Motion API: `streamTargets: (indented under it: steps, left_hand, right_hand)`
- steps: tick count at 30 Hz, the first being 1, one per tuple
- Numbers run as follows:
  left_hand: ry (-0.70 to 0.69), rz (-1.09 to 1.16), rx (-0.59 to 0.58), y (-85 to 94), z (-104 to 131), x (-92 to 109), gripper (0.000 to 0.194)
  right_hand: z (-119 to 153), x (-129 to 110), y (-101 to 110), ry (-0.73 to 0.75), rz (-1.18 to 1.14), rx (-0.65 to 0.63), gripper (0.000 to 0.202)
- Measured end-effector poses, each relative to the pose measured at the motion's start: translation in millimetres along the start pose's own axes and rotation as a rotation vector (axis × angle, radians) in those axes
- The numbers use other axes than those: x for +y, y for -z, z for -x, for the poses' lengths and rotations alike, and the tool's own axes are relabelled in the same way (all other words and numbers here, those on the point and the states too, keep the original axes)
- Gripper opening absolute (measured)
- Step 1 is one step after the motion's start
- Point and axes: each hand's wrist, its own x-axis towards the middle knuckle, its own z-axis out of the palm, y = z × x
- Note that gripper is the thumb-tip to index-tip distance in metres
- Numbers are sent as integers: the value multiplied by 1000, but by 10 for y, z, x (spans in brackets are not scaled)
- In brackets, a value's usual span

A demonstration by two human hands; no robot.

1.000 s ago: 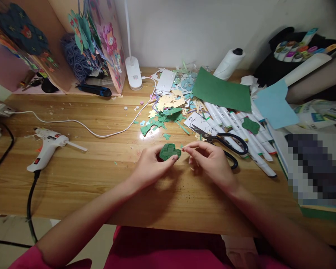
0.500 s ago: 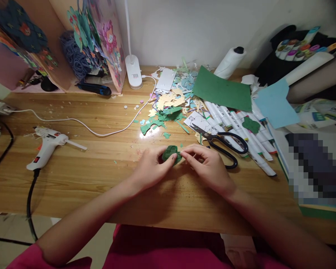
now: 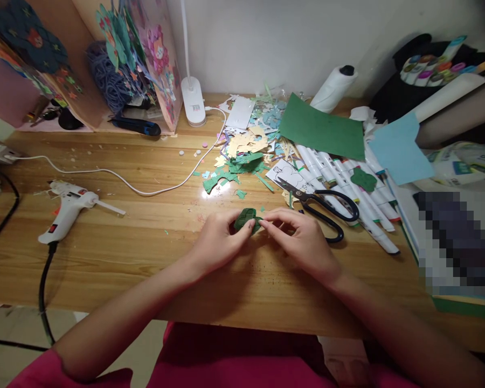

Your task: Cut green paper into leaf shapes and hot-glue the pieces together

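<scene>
A small dark green paper piece (image 3: 244, 218) is held just above the wooden table, near its middle. My left hand (image 3: 220, 240) grips it, with the thumb on top. From the right, my right hand (image 3: 297, 237) pinches its right edge between thumb and index finger. Black-handled scissors (image 3: 301, 196) lie right behind my right hand, blades pointing back left, partly over a white card with line drawings (image 3: 289, 175). Green paper scraps (image 3: 246, 161) lie beyond my hands.
A white glue gun (image 3: 68, 210) lies at the left, and a white cable (image 3: 117, 175) crosses behind it. Several markers (image 3: 343, 183), a green sheet (image 3: 323, 129) and a blue sheet (image 3: 402, 148) are at the right. A box cutter (image 3: 135, 126) lies at the back left.
The right edge of the green piece has shifted slightly between my right fingertips. Both hands stay in nearly the same place.
</scene>
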Motion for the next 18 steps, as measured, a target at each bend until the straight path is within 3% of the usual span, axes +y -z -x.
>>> streamTargets:
  steps: [8,18]
  left_hand:
    - [44,97,5,-25,-5,-22,27]
    - [78,205,-4,-37,-2,2,28]
  right_hand:
    - [21,-26,14,71,61,82,9]
    - [26,-39,13,307,222,180,8]
